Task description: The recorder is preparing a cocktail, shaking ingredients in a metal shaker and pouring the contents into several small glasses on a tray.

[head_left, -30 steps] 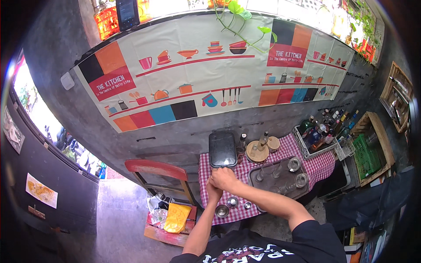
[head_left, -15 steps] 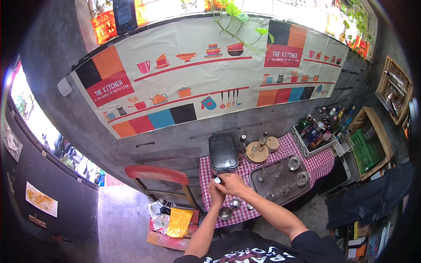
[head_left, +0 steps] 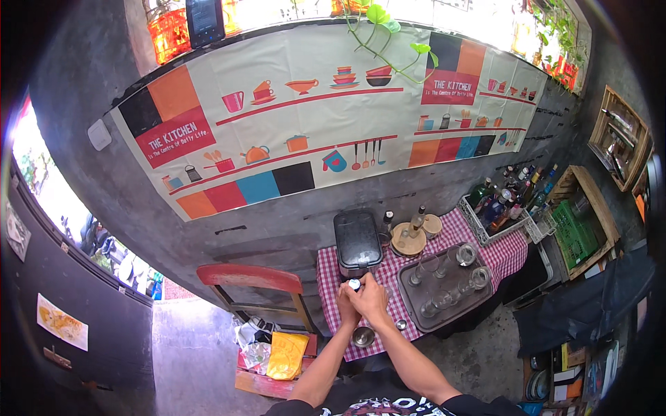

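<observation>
My left hand (head_left: pixel 346 306) and my right hand (head_left: pixel 370 301) are together over the left part of the checked table. Both are closed around one object with a shiny, round, pale top (head_left: pixel 354 284), which pokes out above the fingers. The rest of it is hidden, so I cannot make out its kind. Just beyond my hands stands a black lidded bin (head_left: pixel 358 239). A small metal cup (head_left: pixel 363 337) sits near the front edge, left of my right forearm. On that forearm's other side lies a little round metal piece (head_left: pixel 401 324).
Right of my hands, a brown tray (head_left: pixel 413 290) carries several clear glasses. Behind it are wooden rounds (head_left: pixel 408 240) with a bottle. A white crate of bottles (head_left: pixel 496 232) stands at the back right. A red chair (head_left: pixel 250 277) with a yellow packet (head_left: pixel 287 355) is at left.
My right hand and forearm have swung in closer to the left one. The held object's top has shifted slightly right. A round metal piece near the cup is now hidden behind my arm.
</observation>
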`<state>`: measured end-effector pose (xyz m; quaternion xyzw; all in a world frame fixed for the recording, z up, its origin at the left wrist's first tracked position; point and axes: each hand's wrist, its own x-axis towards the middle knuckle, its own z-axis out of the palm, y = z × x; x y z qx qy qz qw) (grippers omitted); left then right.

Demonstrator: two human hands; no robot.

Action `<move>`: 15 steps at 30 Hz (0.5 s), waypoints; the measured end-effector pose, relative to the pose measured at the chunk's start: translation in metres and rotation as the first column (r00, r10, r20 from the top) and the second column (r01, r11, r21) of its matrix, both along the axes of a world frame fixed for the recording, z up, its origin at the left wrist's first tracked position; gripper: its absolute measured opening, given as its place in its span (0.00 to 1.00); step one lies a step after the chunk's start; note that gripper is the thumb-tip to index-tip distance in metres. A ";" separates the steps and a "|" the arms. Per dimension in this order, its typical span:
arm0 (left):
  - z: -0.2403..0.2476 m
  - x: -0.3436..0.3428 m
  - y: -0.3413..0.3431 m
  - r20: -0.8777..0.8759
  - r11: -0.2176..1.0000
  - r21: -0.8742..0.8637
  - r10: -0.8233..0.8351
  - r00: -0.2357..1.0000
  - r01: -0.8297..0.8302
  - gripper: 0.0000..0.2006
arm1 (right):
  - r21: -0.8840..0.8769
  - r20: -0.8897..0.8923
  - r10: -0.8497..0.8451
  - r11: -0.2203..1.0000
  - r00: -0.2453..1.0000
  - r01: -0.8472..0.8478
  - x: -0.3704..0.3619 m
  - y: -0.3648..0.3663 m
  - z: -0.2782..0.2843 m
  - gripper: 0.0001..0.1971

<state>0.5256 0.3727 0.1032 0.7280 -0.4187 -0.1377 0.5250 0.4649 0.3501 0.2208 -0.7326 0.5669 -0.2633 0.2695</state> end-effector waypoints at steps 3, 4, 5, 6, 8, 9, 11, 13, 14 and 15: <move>0.027 0.007 -0.001 -0.045 0.995 -0.038 -0.098 0.994 0.097 0.19 | 0.066 -0.194 0.161 0.986 0.968 -0.151 -0.014 -0.009 0.035 0.23; 0.034 0.010 -0.001 -0.083 0.983 -0.132 -0.142 0.986 0.130 0.20 | 0.077 -0.277 0.279 0.960 0.920 -0.269 -0.017 -0.011 0.043 0.23; 0.044 0.013 -0.001 -0.066 0.968 -0.200 -0.165 0.984 0.149 0.24 | 0.074 -0.278 0.275 0.962 0.921 -0.264 -0.017 -0.015 0.039 0.23; 0.045 0.016 -0.005 -0.097 0.969 -0.210 -0.156 0.983 0.133 0.22 | 0.004 -0.306 0.376 0.919 0.874 -0.394 -0.016 -0.022 0.031 0.21; 0.045 0.020 -0.008 -0.131 0.969 -0.217 -0.152 0.980 0.122 0.20 | 0.036 -0.406 0.532 0.822 0.743 -0.568 -0.013 -0.029 0.037 0.16; 0.045 0.021 -0.008 -0.101 0.965 -0.200 -0.194 0.976 0.171 0.17 | 0.037 -0.408 0.528 0.825 0.745 -0.564 -0.011 -0.033 0.042 0.16; 0.047 0.020 -0.009 -0.075 0.959 -0.181 -0.235 0.969 0.219 0.15 | 0.154 -0.518 0.614 0.751 0.595 -0.642 -0.008 -0.039 0.049 0.16; 0.049 0.018 -0.008 -0.139 0.951 -0.222 -0.251 0.958 0.216 0.10 | 0.115 -0.526 0.631 0.717 0.571 -0.687 -0.009 -0.046 0.045 0.17; 0.047 0.018 -0.008 -0.141 0.950 -0.222 -0.253 0.957 0.219 0.10 | 0.028 -0.527 0.662 0.640 0.533 -0.768 -0.010 -0.050 0.040 0.17; 0.042 0.019 -0.009 -0.118 0.945 -0.249 -0.248 0.962 0.214 0.11 | -0.060 -0.533 0.689 0.549 0.492 -0.834 -0.010 -0.054 0.034 0.18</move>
